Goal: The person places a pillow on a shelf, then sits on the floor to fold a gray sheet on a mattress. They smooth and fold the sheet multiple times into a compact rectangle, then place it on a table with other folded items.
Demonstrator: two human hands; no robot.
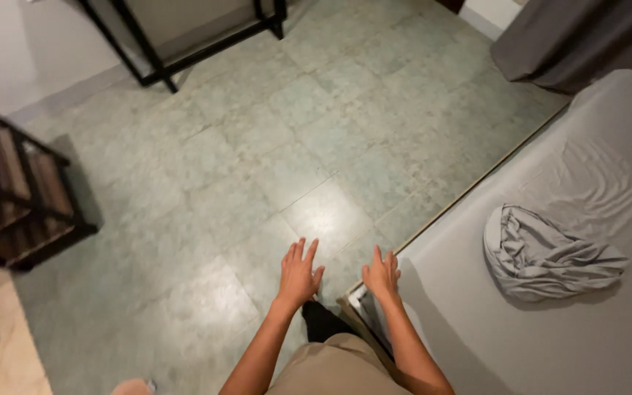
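The room around me is dim, lit softly from overhead. A pale sheen glares off the greenish tiled floor (257,146) just ahead of my hands. The crumpled grey cloth (543,256) casts a soft shadow on the grey-sheeted bed (550,351). Edges bend with wide-angle distortion; the picture is slightly soft throughout.

— What sort of place is this?

— A bedroom in a home, I'd say. There's a bed (550,344) with a grey sheet pulled over the mattress and a crumpled grey cloth (543,256) lying on it.

— Anything else?

— A pale green tiled floor (257,146), a dark curtain (579,40) in the corner, a black metal frame (184,44) by the wall, and a wooden slatted rack (20,197).
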